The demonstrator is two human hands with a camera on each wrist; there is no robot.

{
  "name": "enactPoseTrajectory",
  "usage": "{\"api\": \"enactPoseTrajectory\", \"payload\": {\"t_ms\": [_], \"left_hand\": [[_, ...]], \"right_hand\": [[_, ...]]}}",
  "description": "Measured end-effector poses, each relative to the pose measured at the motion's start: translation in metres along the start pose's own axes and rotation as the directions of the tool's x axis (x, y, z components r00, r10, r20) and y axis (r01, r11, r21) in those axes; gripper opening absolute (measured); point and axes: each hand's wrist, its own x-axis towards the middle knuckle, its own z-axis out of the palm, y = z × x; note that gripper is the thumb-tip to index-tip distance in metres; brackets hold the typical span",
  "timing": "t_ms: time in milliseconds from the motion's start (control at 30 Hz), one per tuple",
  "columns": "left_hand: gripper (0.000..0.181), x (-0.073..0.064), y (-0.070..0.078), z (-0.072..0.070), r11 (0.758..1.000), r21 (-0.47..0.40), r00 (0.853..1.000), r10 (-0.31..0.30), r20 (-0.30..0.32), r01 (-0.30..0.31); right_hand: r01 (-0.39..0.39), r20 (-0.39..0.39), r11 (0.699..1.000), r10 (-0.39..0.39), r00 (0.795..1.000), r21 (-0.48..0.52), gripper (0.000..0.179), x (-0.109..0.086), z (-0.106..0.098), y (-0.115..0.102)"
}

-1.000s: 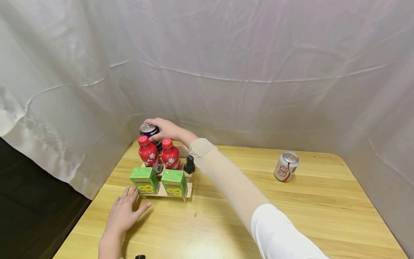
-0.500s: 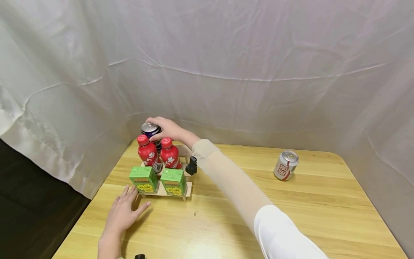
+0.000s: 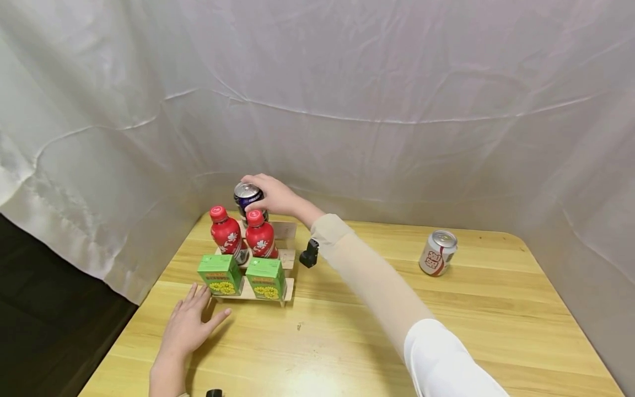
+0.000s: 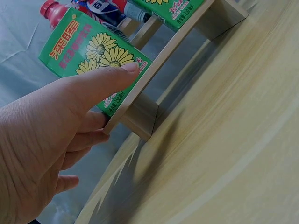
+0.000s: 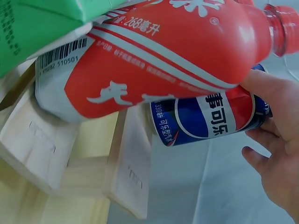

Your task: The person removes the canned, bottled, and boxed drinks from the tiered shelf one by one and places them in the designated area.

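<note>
A tiered wooden rack [image 3: 289, 289] stands at the table's left. Two green drink cartons [image 3: 220, 275] are on its lowest shelf, and two red bottles [image 3: 261, 240] stand on the tier above. At the back top, my right hand [image 3: 278, 197] grips a blue soda can [image 3: 243, 203] by its upper part. The right wrist view shows the can [image 5: 210, 116] tilted by the camera angle, its base at the top shelf's edge, partly hidden by a bottle. My left hand [image 3: 188, 325] lies at the rack's front left corner, thumb [image 4: 110, 79] extended before a carton, fingers fairly straight.
A white and red soda can [image 3: 439, 253] stands upright on the wooden table [image 3: 476, 320] at the right. Grey cloth [image 3: 377, 154] hangs behind and at both sides. A black camera mount [image 3: 310, 253] hangs under my right wrist, close to the rack's right end.
My right hand has moved the blue can rightward, from behind the left bottle to behind the right one. The left hand stays in place.
</note>
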Motion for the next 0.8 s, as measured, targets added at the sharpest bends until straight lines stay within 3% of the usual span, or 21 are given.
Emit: {"api": "enactPoseTrajectory", "payload": {"t_ms": [467, 800], "left_hand": [[0.089, 0.0, -0.002, -0.003, 1.0, 0.012, 1.0, -0.001, 0.012, 0.0], [0.09, 0.001, -0.001, -0.001, 1.0, 0.006, 1.0, 0.001, 0.018, -0.001]], "right_hand": [[-0.046, -0.091, 0.982, 0.03, 0.995, -0.182, 0.07, -0.021, -0.017, -0.003], [-0.069, -0.137, 0.983, 0.045, 0.99, -0.172, 0.072, -0.048, -0.024, -0.005]]}}
